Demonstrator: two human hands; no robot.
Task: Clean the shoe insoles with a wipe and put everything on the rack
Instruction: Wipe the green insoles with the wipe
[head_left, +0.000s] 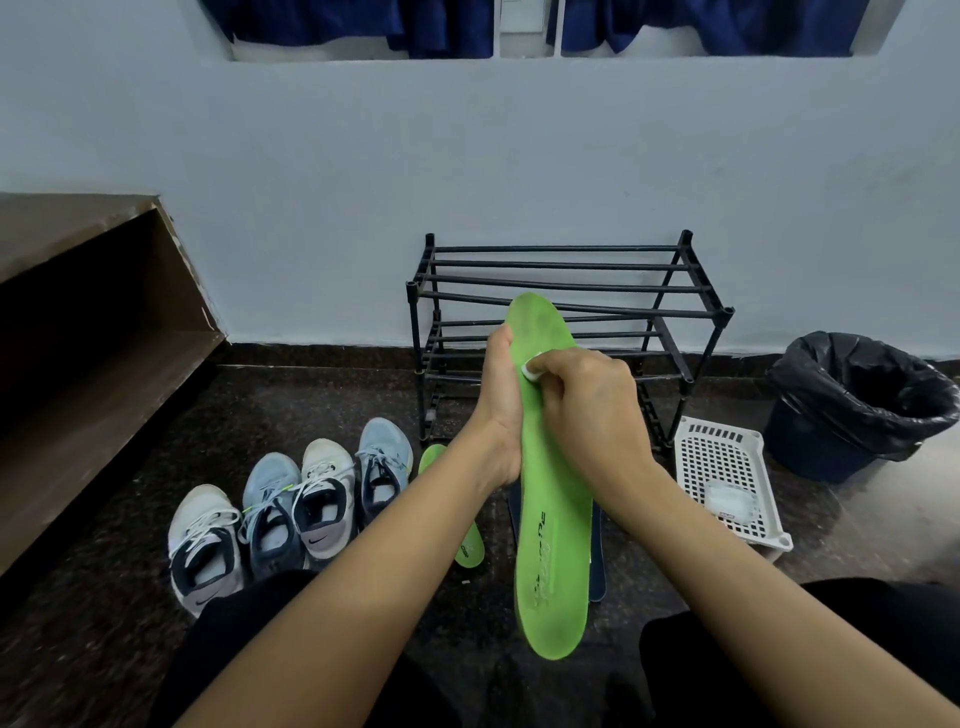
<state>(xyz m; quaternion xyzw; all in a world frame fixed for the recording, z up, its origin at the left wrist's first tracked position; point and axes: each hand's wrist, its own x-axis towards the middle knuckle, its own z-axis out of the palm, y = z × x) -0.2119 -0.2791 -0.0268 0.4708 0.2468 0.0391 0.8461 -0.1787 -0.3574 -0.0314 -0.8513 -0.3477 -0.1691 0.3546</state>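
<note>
Green, smudged insole (553, 519) in curled left-hand fingers (500, 343), white wipe (531, 370) in curled right-hand fingers (558, 376).

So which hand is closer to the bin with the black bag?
Right. The right hand holds the wipe on the green insole, on the side toward the bin; the left hand grips the insole's other edge, farther away.

Held insole (553, 519): bright green, dark lettering
Wipe (532, 370): white
Rack (561, 265): black
Shoes (322, 499): two white, two pale blue
Basket (719, 427): white, grid of holes
Bin (810, 447): dark blue, black liner (857, 395)
Floor (322, 400): dark, speckled
Wall (519, 156): pale grey
</note>
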